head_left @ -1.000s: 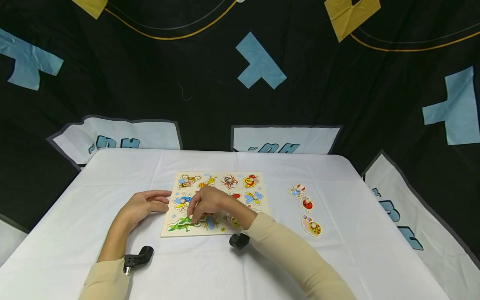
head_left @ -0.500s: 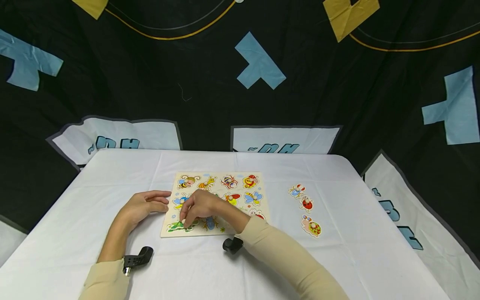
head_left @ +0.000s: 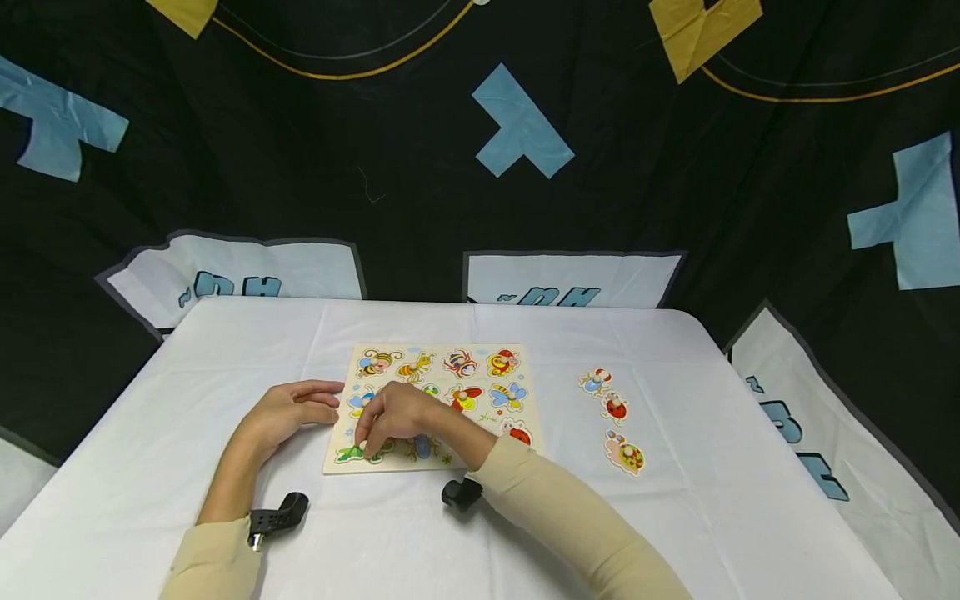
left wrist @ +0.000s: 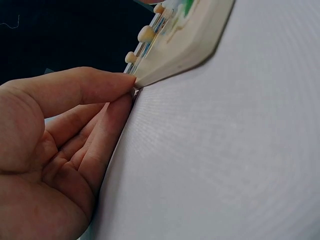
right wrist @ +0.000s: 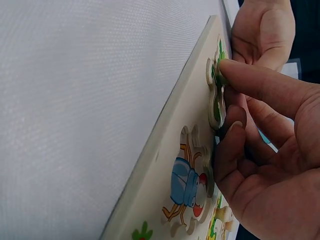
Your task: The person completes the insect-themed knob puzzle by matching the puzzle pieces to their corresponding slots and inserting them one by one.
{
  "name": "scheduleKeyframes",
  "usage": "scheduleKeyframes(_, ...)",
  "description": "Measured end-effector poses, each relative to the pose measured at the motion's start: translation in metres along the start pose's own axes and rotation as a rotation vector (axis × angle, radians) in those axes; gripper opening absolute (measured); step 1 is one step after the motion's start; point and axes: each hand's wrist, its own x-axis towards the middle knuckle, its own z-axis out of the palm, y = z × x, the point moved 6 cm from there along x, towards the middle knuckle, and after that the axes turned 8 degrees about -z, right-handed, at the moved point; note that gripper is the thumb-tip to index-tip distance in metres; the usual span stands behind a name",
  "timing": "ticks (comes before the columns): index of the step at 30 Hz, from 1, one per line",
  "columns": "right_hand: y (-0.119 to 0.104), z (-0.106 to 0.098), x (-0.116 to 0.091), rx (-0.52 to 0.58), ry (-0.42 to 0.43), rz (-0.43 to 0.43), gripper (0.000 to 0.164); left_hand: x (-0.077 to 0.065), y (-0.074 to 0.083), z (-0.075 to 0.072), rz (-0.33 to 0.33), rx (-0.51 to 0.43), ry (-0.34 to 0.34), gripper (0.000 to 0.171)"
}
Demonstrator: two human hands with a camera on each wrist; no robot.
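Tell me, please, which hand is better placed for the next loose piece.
Likely the right hand, after releasing the green piece: loose pieces lie right of the board, and the left hand touches its left edge.

The right hand (head_left: pixel 397 412) is hiding part of the green piece (head_left: pixel 349 454) and of the board (head_left: pixel 482 354). The head view's lower edge is cutting 2 sleeves (head_left: pixel 577 517).

Head looks forward-down; wrist views (close) share board (right wrist: pixel 192 110).
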Motion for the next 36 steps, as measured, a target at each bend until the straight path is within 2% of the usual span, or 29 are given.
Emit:
scheduleKeyframes(7,-0.0006,0.0005,-0.0019,0.007,-0.003,0.028,0.011,-0.0001,0.0003,0.0000,-0.001,-0.007,-0.001,0.061)
scheduleKeyframes(24,0.0076,-0.0022,-0.0014,0.085,-0.095,0.039,0.009,0.0013,0.0003,0.0024,-0.008,-0.001,0.002,0.061)
scheduleKeyframes(36,0.0064,-0.0035,-0.0040,0.122,-0.078,0.024,0.008,-0.0004,-0.0005,0.0008,-0.018,0.007,0.013,0.061)
